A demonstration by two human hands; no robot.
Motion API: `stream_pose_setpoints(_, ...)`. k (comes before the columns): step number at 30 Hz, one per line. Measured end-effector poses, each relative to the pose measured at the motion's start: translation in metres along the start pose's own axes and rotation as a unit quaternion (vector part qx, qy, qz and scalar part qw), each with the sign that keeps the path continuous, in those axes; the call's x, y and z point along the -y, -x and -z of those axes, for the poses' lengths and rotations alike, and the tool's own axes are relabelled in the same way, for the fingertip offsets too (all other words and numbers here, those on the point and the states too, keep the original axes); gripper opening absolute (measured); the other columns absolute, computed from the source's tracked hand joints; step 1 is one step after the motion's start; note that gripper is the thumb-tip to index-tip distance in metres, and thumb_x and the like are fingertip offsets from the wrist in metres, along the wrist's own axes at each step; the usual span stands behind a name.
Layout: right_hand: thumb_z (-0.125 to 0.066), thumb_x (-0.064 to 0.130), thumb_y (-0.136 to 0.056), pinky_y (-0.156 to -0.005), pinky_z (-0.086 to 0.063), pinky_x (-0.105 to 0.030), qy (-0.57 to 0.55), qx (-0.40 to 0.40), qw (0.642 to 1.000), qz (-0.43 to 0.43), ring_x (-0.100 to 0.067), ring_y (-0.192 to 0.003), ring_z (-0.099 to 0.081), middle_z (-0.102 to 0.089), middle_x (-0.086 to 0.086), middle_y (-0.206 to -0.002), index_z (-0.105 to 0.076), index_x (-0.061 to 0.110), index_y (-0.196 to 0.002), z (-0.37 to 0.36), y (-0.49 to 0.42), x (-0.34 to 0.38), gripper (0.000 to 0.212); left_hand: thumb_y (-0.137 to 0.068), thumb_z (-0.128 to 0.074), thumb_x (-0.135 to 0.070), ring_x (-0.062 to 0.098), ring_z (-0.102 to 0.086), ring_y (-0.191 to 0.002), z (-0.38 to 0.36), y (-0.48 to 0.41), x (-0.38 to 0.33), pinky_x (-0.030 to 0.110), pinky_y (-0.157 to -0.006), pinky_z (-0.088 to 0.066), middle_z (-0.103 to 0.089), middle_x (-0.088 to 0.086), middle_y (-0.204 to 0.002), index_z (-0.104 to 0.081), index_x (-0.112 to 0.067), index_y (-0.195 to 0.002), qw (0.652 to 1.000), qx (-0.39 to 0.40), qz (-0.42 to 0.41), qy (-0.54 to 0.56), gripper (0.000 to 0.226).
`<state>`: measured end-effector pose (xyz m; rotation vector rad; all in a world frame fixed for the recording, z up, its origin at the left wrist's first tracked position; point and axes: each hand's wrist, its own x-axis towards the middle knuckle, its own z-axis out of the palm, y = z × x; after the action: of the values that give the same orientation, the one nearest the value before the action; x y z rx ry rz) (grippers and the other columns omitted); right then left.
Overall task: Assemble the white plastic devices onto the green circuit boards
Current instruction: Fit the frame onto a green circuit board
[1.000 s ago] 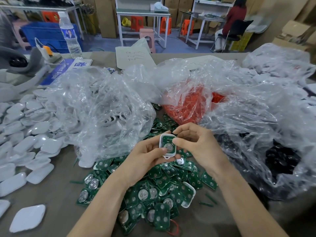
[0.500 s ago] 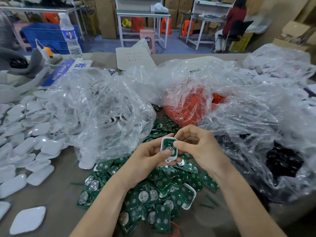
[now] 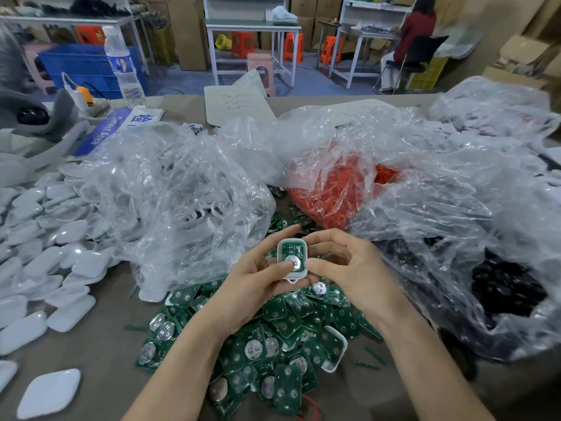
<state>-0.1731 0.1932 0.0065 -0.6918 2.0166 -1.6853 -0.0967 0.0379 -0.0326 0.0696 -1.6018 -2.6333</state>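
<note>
Both sets of fingers [image 3: 329, 235] are clamped on one white plastic device [image 3: 296, 272]: our left hand [image 3: 258, 284] cradles it from underneath with the thumb pressed on its lower left edge, and our right hand [image 3: 349, 268] pinches its right edge. One green circuit board [image 3: 292, 250] sits inside it, with a round silver disc showing, and we're holding it just above the pile of green boards [image 3: 273, 329], way too many to count, heaped on the surface [image 3: 100, 344]. One second shell [image 3: 334, 347] with a board in it lies in that pile on the right. Off to our left is a big spread of white covers [image 3: 60, 238], dozens easily. We count four clear plastic bags: one of white parts [image 3: 182, 192], one of orange-red parts [image 3: 340, 183], one of black parts [image 3: 501, 284], and one farther back on the right [image 3: 491, 110] with what look like white pieces. As for writing, the one blue sign [image 3: 103, 135] reads "Defect Area", with Chinese characters beside it that we can't make out. One paper sheet [image 3: 236, 104] has red zigzag scribbles, nothing legible. One water bottle [image 3: 124, 68] stands at the far left edge; its label text is too small to read. Way in the back, one person in a red top [image 3: 409, 41] sits at a bench.
</note>
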Motion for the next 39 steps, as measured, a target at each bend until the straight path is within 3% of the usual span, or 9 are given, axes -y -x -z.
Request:
stream_pose_setpoints(3, -0.070, 0.006, -0.083, -0.068, -0.053, -0.022, 0.063, -0.035, 0.997, 0.019, -0.010, -0.071, -0.067, -0.072, 0.006, -0.091, -0.065, 0.032, -0.106, -0.003, 0.003, -0.003, 0.035, -0.082, -0.055, -0.002, 0.030, -0.071, -0.096, -0.001, 0.000, 0.001, 0.028, -0.079, -0.058, -0.070, 0.016, -0.116, -0.054, -0.018, -0.134, 1.000, -0.005, 0.012, 0.014, 0.054)
stream_pose_setpoints(7, -0.076, 0.013, -0.079, -0.065, -0.043, -0.007, 0.214, -0.091, 0.961, 0.150, -0.001, -0.074, -0.057, -0.060, 0.014, -0.095, -0.069, 0.028, -0.097, -0.009, 0.008, -0.004, 0.024, -0.091, -0.040, 0.008, 0.029, -0.069, -0.098, 0.001, -0.001, 0.002, 0.032, -0.081, -0.058, -0.065, 0.024, -0.121, -0.057, -0.018, -0.133, 0.998, 0.007, 0.033, 0.048, 0.053)
stream_pose_setpoints(9, -0.078, 0.016, -0.077, -0.071, -0.038, -0.004, 0.284, -0.087, 0.937, 0.186, 0.003, -0.082, -0.054, -0.058, 0.012, -0.098, -0.072, 0.021, -0.095, -0.010, 0.007, -0.003, 0.019, -0.092, -0.034, 0.008, 0.029, -0.068, -0.095, 0.002, -0.001, 0.002, 0.033, -0.080, -0.058, -0.063, 0.026, -0.122, -0.055, -0.017, -0.135, 0.998, 0.010, 0.041, 0.056, 0.055)
stream_pose_setpoints(12, -0.080, 0.021, -0.076, -0.080, -0.033, -0.006, 0.390, -0.063, 0.895, 0.206, -0.008, -0.091, -0.051, -0.059, 0.008, -0.098, -0.072, 0.016, -0.098, -0.005, 0.001, -0.002, 0.023, -0.091, -0.033, 0.008, 0.029, -0.067, -0.094, 0.002, -0.002, 0.003, 0.033, -0.080, -0.058, -0.063, 0.024, -0.116, -0.053, -0.016, -0.137, 0.997, 0.006, 0.045, 0.059, 0.056)
stream_pose_setpoints(15, -0.081, 0.020, -0.075, -0.080, -0.034, -0.014, 0.435, -0.038, 0.870, 0.230, -0.014, -0.088, -0.050, -0.058, 0.005, -0.090, -0.071, 0.014, -0.092, -0.003, -0.002, 0.001, 0.020, -0.086, -0.040, 0.006, 0.035, -0.067, -0.100, 0.001, -0.002, 0.002, 0.035, -0.081, -0.059, -0.065, 0.023, -0.114, -0.053, -0.016, -0.137, 0.997, -0.002, 0.049, 0.055, 0.058)
stream_pose_setpoints(18, -0.080, 0.018, -0.074, -0.077, -0.036, -0.016, 0.460, -0.022, 0.852, 0.251, -0.013, -0.084, -0.048, -0.058, 0.004, -0.086, -0.069, 0.012, -0.086, -0.003, -0.005, 0.002, 0.018, -0.091, -0.034, 0.011, 0.032, -0.070, -0.098, 0.000, -0.002, 0.002, 0.035, -0.081, -0.059, -0.065, 0.023, -0.116, -0.052, -0.016, -0.138, 0.998, -0.005, 0.050, 0.044, 0.057)
stream_pose_setpoints(23, -0.079, 0.018, -0.074, -0.077, -0.040, -0.018, 0.429, -0.012, 0.865, 0.260, -0.011, -0.083, -0.048, -0.058, 0.005, -0.085, -0.068, 0.012, -0.084, -0.002, -0.007, 0.003, 0.016, -0.081, -0.042, 0.003, 0.033, -0.070, -0.099, -0.002, 0.000, -0.002, 0.034, -0.081, -0.059, -0.068, 0.020, -0.117, -0.050, -0.015, -0.137, 0.997, 0.004, 0.039, 0.060, 0.059)
stream_pose_setpoints(33, -0.081, 0.018, -0.074, -0.076, -0.035, -0.007, 0.389, 0.007, 0.888, 0.246, -0.007, -0.079, -0.045, -0.051, 0.013, -0.082, -0.069, 0.014, -0.084, 0.000, -0.008, 0.002, 0.017, -0.080, -0.043, 0.001, 0.028, -0.070, -0.093, 0.001, 0.000, 0.000, 0.036, -0.083, -0.058, -0.067, 0.021, -0.119, -0.053, -0.014, -0.136, 0.998, 0.008, 0.038, 0.057, 0.059)
stream_pose_setpoints(39, -0.079, 0.022, -0.077, -0.077, -0.036, -0.006, 0.347, 0.013, 0.913, 0.215, -0.004, -0.083, -0.051, -0.052, 0.012, -0.090, -0.072, 0.017, -0.089, 0.003, -0.006, 0.001, 0.015, -0.097, -0.047, 0.001, 0.022, -0.070, -0.088, -0.002, 0.001, 0.002, 0.033, -0.080, -0.058, -0.069, 0.019, -0.108, -0.064, -0.015, -0.123, 1.000, -0.009, 0.009, 0.010, 0.035)
